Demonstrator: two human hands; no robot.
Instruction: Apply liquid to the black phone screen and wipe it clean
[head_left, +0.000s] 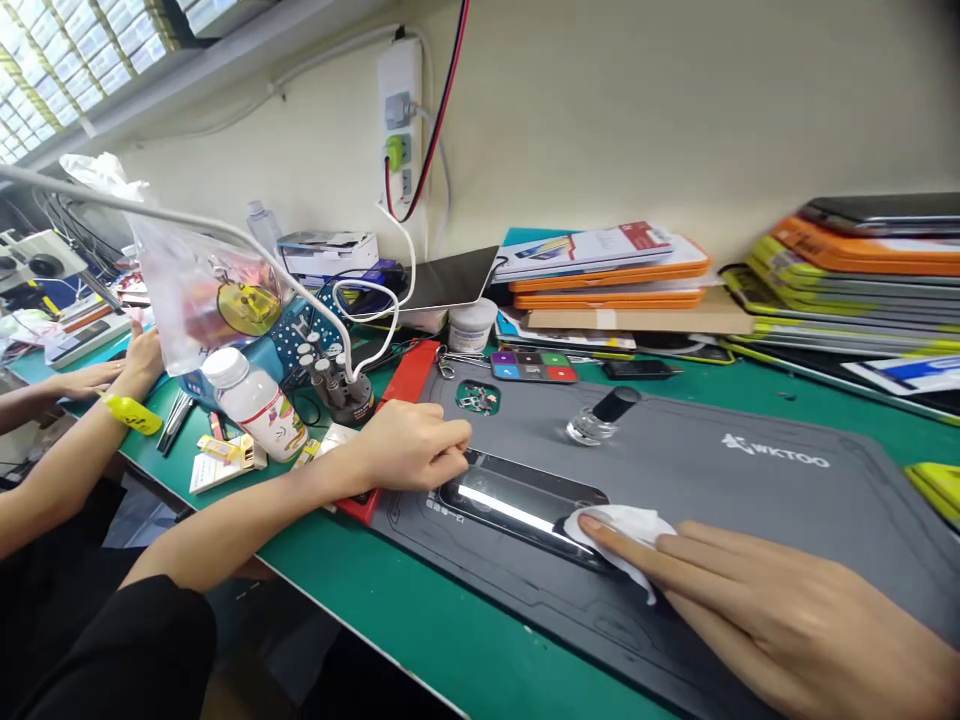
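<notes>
A dark, glossy smartphone (517, 500) lies flat on a grey work mat (675, 490), with a bright streak of light reflected along it. My right hand (780, 590) presses a folded white wipe (630, 530) onto the phone's right end, index finger stretched out on top. At the phone's left end rests my left hand (416, 445), its fingers curled in. Whatever those fingers may hold is hidden. Behind the phone stands a clear glass bottle (592, 428) with a black cap, tilted in this view.
Left of the mat are a white-capped bottle (259, 405) and a screwdriver holder (349, 398). Small metal parts lie in a mat recess (478, 399). Stacked orange boxes (611, 298) line the wall. Another person's hands (142, 360) are at the far left.
</notes>
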